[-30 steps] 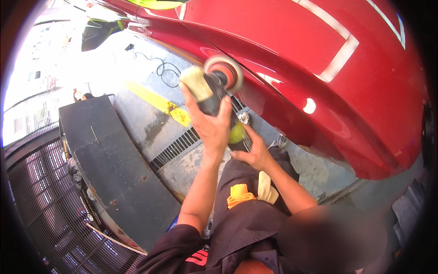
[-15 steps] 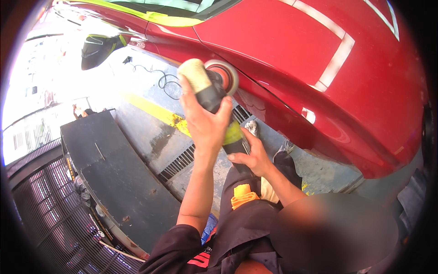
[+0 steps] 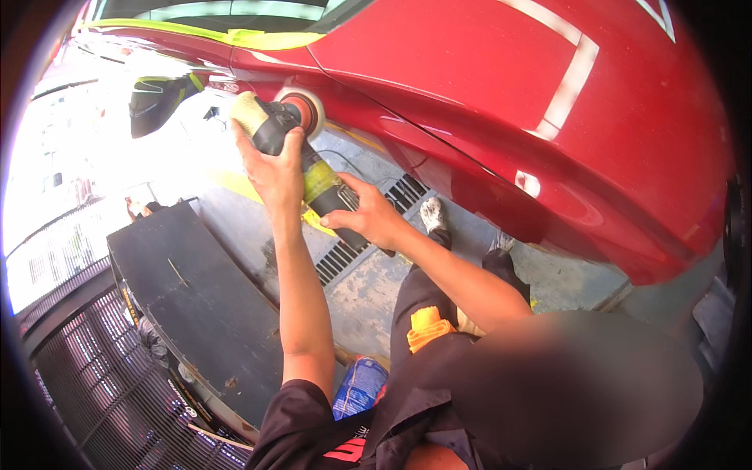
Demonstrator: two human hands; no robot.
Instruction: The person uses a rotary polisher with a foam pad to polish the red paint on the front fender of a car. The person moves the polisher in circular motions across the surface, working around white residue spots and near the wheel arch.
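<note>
I hold a power polisher [image 3: 319,182] in both hands, its black and yellow-green body slanting down to the right. My left hand [image 3: 276,176] is wrapped round its front, next to a pale yellow cover on the head. Round the rear of the body closes my right hand [image 3: 368,213], with the thumb lying along it. The round polishing pad [image 3: 315,110], pale with a reddish backing, faces the side of the red car [image 3: 470,102]. It overlaps the door's lower side in the picture; I cannot tell how firmly it touches.
A long black bench [image 3: 188,266] stands at my left. Floor grating [image 3: 333,266] runs beneath the polisher, near a cord. Yellow-green tape [image 3: 266,39] lines the car's window edge. An orange cloth [image 3: 427,329] lies at my thigh, and a blue package [image 3: 360,388] is beside me.
Both hands have carried the polisher to the left along the car's side, keeping their grip. My arms reach farther left, and the blue package shows more.
</note>
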